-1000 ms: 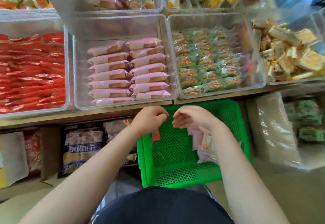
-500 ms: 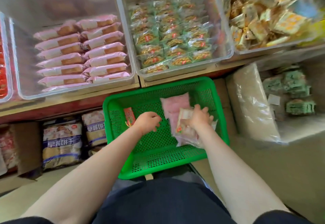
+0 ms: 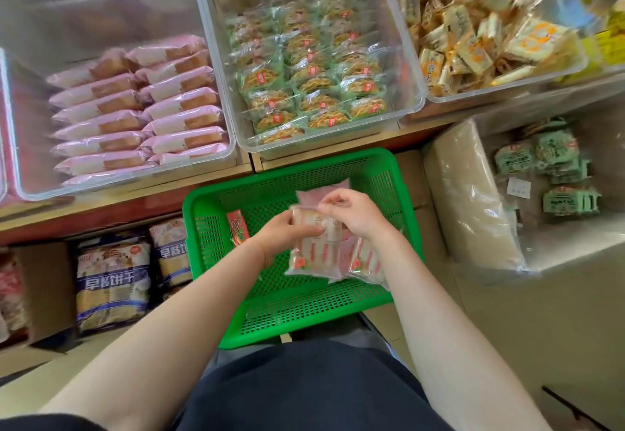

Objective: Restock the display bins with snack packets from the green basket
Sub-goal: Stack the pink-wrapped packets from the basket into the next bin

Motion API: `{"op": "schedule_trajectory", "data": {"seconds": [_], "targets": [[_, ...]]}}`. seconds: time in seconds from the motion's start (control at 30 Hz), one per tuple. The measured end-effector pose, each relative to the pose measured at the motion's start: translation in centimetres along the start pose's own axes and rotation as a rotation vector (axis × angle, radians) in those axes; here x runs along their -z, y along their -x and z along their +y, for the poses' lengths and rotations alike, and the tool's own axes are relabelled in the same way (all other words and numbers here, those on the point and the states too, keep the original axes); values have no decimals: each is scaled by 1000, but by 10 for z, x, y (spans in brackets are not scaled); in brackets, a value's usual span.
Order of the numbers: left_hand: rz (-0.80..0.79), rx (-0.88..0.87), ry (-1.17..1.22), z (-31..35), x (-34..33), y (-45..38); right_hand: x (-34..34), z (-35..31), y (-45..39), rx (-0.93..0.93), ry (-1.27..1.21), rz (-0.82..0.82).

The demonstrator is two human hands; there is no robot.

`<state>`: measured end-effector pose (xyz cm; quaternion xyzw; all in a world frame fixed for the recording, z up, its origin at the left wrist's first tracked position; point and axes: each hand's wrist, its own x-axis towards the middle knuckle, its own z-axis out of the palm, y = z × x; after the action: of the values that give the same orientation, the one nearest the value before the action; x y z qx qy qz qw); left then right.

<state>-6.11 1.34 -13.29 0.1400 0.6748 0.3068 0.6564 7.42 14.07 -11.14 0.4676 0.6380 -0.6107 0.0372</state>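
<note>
- Both hands over the green basket [image 3: 203,261]: left hand [image 3: 275,234] gripping a clear snack packet [image 3: 313,249] by its side, right hand [image 3: 355,216] pinching its top edge, likely to lift it out
- More packets [image 3: 363,258] lying beneath
- Beyond, on the shelf, pink-packet bin [image 3: 216,58] with room at the back

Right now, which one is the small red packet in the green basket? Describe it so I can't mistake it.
Find the green perforated plastic basket on the floor below the clear display bins. Inside it, against the left wall, lies a small narrow red-and-orange packet, just left of the person's left hand. It is the only red item there; the pale clear-wrapped packets that both hands hold are bigger.
</note>
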Motion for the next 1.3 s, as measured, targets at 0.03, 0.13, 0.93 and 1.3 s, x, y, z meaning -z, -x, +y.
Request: {"op": "schedule_trajectory", "data": {"seconds": [0.03,0.13,0.93,1.3], "targets": [[-23,19,91,-1,2,1,-1,0,-2,-21,-17,52],[107,84,231,-7,9,2,2,13,-8,-133,279,233],[-78,1,654,-34,62,54,-1,6,10,-355,-112,-257],[-245,-24,477,-25,117,90,-19,-28,15,-294,-447,-564]]}}
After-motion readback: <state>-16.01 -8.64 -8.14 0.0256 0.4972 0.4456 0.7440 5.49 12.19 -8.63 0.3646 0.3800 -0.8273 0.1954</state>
